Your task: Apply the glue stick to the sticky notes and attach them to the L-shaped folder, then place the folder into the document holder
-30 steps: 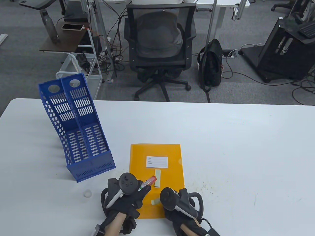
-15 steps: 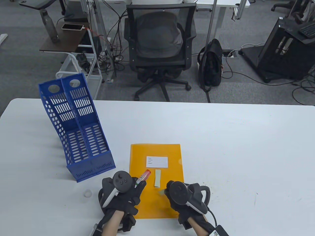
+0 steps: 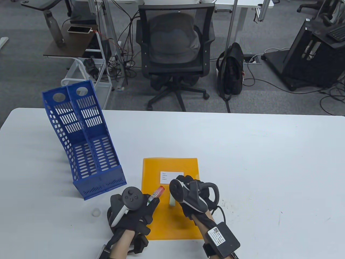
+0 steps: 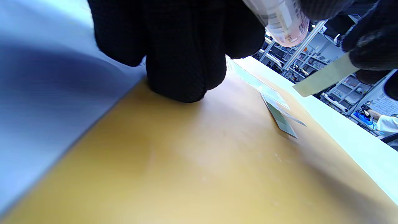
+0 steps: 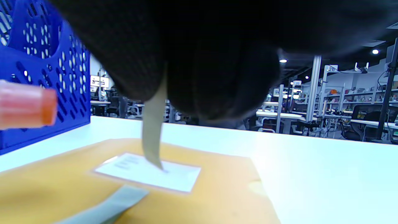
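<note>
Task looks abt midway, judged from how things lie. One sticky note already lies flat on the orange L-shaped folder, just below its white label. A 2nd sticky note is pinched in the right hand grip, hanging down w/ its free tip touching or just over the label; can't tell if it's stuck yet. Left hand grip is curled round the glue stick, red end pointing to 1 o'clock, uncapped as far as the wrist view shows; other left fingers press the folder's left edge down on the bench.

Small clear cap-like ring sits on the bench at 9 o'clock of the left hand, prob. the glue cap.

Left to do: press the 2nd note down, put the glue away, lift the folder, slide it into the holder.

Containers: blue document holder stands at 10 o'clock of the folder, near but apart, two slots side by side, nothing visible in either. The folder itself lies flat at bench centre-front, nothing seen inside.
</note>
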Demonstrator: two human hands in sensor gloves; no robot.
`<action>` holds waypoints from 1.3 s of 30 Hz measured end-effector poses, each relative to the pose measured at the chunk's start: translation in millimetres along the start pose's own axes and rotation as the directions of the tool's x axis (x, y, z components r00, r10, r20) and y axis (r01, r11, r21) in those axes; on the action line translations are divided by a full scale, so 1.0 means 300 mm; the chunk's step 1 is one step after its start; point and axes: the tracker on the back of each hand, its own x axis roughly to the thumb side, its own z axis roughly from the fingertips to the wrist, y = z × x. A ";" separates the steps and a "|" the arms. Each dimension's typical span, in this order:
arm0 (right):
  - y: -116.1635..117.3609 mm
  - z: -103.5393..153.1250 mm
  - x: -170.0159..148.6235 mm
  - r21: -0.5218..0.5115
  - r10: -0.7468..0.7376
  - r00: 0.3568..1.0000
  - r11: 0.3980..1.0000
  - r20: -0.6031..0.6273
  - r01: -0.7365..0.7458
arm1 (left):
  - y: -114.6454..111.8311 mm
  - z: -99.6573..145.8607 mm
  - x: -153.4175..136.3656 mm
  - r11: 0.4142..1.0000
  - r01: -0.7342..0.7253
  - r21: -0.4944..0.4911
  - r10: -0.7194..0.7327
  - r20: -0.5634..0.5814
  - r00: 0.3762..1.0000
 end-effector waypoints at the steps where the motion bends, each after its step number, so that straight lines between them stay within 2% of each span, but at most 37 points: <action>1: 0.006 -0.007 0.005 -0.008 -0.003 1.000 1.000 0.002 0.003 | 0.001 -0.001 -0.002 1.000 -0.005 -0.004 0.005 -0.001 1.000; 9: 0.044 -0.028 0.023 0.013 0.003 1.000 1.000 0.015 -0.003 | 0.004 -0.005 -0.005 1.000 -0.014 -0.010 0.014 -0.001 1.000; 23: 0.084 -0.017 0.039 0.034 0.023 0.998 0.999 0.062 -0.025 | 0.005 -0.011 -0.008 0.999 -0.023 -0.025 0.023 0.005 1.000; 39: 0.158 0.024 0.070 0.170 -0.019 0.993 0.985 0.119 -0.001 | 0.005 -0.014 -0.010 0.998 -0.039 -0.041 0.039 0.009 0.999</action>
